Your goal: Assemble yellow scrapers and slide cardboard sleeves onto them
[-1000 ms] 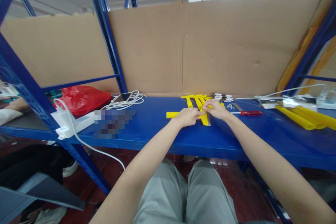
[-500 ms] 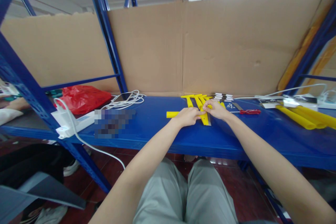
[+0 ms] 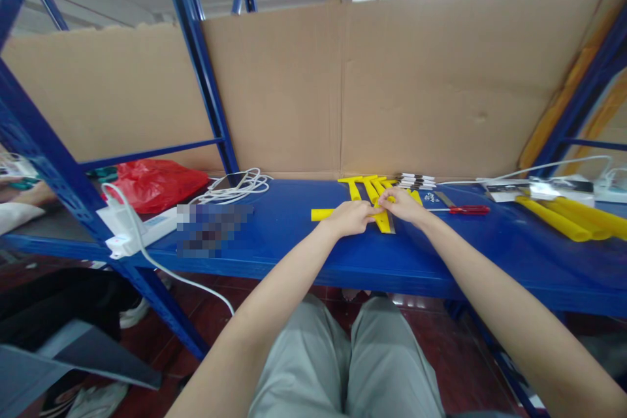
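My left hand [image 3: 353,217] is closed round the handle of a yellow T-shaped scraper [image 3: 382,223], whose handle end sticks out to the left. Along the scraper head's near right edge runs a thin pale blade strip. My right hand [image 3: 404,204] has its fingertips pinched together at the head, touching the left fingers. Whatever sits in that pinch is too small to make out. A red-handled screwdriver [image 3: 469,210] lies just right of my right wrist. Behind my hands are several more yellow T-shaped scrapers [image 3: 353,188].
Black-and-white small packs [image 3: 416,181] and a flat metal blade [image 3: 445,200] lie behind the screwdriver. Yellow tubes [image 3: 553,219] are at the right. Left are a white power strip [image 3: 159,225], coiled cable [image 3: 240,187] and red plastic bag [image 3: 157,184]. A cardboard panel [image 3: 416,85] backs the blue shelf.
The screwdriver has shifted very slightly to the right. Both hands stay at the scraper in nearly the same pose.
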A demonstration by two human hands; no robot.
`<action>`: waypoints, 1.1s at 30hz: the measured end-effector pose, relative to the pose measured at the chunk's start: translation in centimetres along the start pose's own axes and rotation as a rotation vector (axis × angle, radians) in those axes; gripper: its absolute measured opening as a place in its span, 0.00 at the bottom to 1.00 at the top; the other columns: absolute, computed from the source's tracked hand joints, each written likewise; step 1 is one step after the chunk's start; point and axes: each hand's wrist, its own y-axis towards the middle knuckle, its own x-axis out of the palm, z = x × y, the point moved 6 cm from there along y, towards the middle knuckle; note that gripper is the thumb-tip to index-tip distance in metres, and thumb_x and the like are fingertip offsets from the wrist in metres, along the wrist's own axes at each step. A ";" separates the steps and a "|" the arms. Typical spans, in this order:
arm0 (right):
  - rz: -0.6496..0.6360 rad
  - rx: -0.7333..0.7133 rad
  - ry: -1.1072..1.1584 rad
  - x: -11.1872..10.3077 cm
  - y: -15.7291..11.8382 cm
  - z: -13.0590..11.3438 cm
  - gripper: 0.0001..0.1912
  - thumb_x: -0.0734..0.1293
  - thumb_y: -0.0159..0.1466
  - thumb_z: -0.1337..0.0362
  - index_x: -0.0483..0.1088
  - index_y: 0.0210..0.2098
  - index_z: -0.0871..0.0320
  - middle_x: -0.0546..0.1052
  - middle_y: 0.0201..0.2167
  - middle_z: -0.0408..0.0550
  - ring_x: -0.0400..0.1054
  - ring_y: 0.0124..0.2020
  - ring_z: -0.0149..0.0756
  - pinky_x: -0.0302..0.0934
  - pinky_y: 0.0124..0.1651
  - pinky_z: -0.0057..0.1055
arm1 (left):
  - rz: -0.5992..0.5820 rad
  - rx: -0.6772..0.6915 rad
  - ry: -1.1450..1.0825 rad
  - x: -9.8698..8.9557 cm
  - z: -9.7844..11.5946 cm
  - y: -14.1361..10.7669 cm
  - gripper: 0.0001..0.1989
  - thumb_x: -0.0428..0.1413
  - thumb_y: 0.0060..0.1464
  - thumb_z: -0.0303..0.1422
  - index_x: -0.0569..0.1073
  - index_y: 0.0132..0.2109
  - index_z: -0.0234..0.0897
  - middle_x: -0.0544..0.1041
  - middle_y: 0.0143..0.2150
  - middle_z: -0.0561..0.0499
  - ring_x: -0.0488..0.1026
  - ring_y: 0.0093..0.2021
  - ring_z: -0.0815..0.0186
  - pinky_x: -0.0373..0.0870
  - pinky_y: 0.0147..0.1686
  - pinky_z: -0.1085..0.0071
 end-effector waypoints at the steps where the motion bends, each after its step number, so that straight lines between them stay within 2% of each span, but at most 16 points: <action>1: 0.000 0.017 0.026 0.0 -0.1 -0.1 0.07 0.66 0.58 0.62 0.75 0.27 0.55 0.77 0.34 0.49 0.71 0.41 0.41 0.64 0.48 0.38 | 0.002 0.000 -0.001 0.0 0.0 0.0 0.20 0.50 0.65 0.30 0.70 0.63 0.41 0.78 0.50 0.44 0.75 0.53 0.57 0.71 0.48 0.67; 5: 0.025 0.132 0.161 0.2 -0.7 -0.5 0.05 0.66 0.56 0.65 0.72 0.25 0.56 0.76 0.31 0.49 0.71 0.39 0.41 0.64 0.47 0.39 | 0.014 -0.008 0.006 0.0 0.0 0.0 0.20 0.50 0.65 0.30 0.70 0.62 0.42 0.78 0.50 0.44 0.75 0.53 0.57 0.71 0.48 0.67; 9: 0.081 0.233 0.322 0.2 -1.0 -0.6 0.01 0.67 0.53 0.67 0.70 0.27 0.56 0.76 0.32 0.46 0.71 0.38 0.39 0.65 0.48 0.38 | 0.024 -0.005 0.010 -0.1 0.0 0.0 0.20 0.50 0.65 0.30 0.70 0.62 0.44 0.78 0.50 0.45 0.75 0.53 0.58 0.71 0.48 0.68; 13: 0.187 0.285 0.445 -0.5 -1.0 -0.4 0.06 0.68 0.52 0.66 0.68 0.30 0.56 0.76 0.35 0.45 0.70 0.41 0.38 0.65 0.50 0.38 | 0.036 -0.022 -0.011 -0.4 0.0 0.0 0.20 0.50 0.65 0.31 0.70 0.62 0.44 0.78 0.48 0.45 0.75 0.52 0.57 0.71 0.47 0.66; 15: 0.204 0.336 0.520 -0.9 -1.2 -0.3 0.07 0.68 0.52 0.67 0.67 0.31 0.55 0.76 0.35 0.46 0.71 0.41 0.38 0.66 0.47 0.38 | 0.043 -0.040 -0.019 -0.5 -0.1 0.1 0.21 0.50 0.65 0.30 0.70 0.63 0.43 0.78 0.48 0.44 0.75 0.52 0.57 0.71 0.48 0.66; 17: 0.147 0.401 0.629 -0.8 -1.6 -0.4 0.09 0.68 0.53 0.68 0.66 0.33 0.55 0.76 0.34 0.47 0.72 0.37 0.38 0.68 0.42 0.36 | 0.057 -0.068 -0.022 -0.6 -0.4 0.1 0.21 0.49 0.65 0.30 0.70 0.63 0.41 0.78 0.48 0.43 0.75 0.52 0.57 0.71 0.50 0.65; 20: -0.025 0.456 0.800 -0.2 -2.2 -1.2 0.11 0.69 0.53 0.71 0.66 0.35 0.55 0.76 0.28 0.46 0.71 0.28 0.35 0.70 0.35 0.34 | 0.084 -0.120 -0.024 -0.7 -1.0 0.2 0.21 0.49 0.64 0.28 0.70 0.63 0.40 0.78 0.48 0.41 0.75 0.52 0.56 0.72 0.50 0.64; 22: -0.153 0.445 0.867 0.3 -2.6 -2.1 0.10 0.69 0.54 0.72 0.67 0.34 0.56 0.76 0.26 0.45 0.71 0.26 0.34 0.71 0.34 0.34 | 0.099 -0.139 -0.024 -0.7 -1.3 0.1 0.22 0.50 0.64 0.28 0.70 0.63 0.39 0.78 0.48 0.41 0.75 0.52 0.56 0.72 0.51 0.63; 25: -0.304 0.400 0.885 0.7 -3.1 -3.3 0.06 0.69 0.56 0.70 0.69 0.32 0.55 0.77 0.27 0.46 0.73 0.26 0.35 0.72 0.34 0.35 | 0.109 -0.132 -0.032 -0.7 -1.4 0.1 0.21 0.50 0.64 0.29 0.70 0.63 0.39 0.79 0.49 0.41 0.75 0.52 0.57 0.72 0.51 0.64; 29: -0.358 0.356 0.837 0.7 -3.3 -3.7 0.03 0.69 0.58 0.67 0.70 0.31 0.56 0.77 0.28 0.49 0.74 0.28 0.37 0.73 0.34 0.36 | 0.129 -0.135 -0.075 -0.6 -1.6 0.1 0.24 0.51 0.64 0.29 0.65 0.66 0.37 0.77 0.55 0.39 0.74 0.56 0.57 0.71 0.53 0.63; 33: -0.360 0.372 0.816 0.8 -3.4 -3.4 0.02 0.68 0.59 0.68 0.70 0.30 0.56 0.78 0.29 0.50 0.75 0.30 0.38 0.73 0.33 0.36 | 0.085 -0.151 -0.104 0.1 -1.8 0.2 0.26 0.50 0.64 0.29 0.60 0.68 0.32 0.72 0.61 0.37 0.71 0.60 0.57 0.69 0.56 0.64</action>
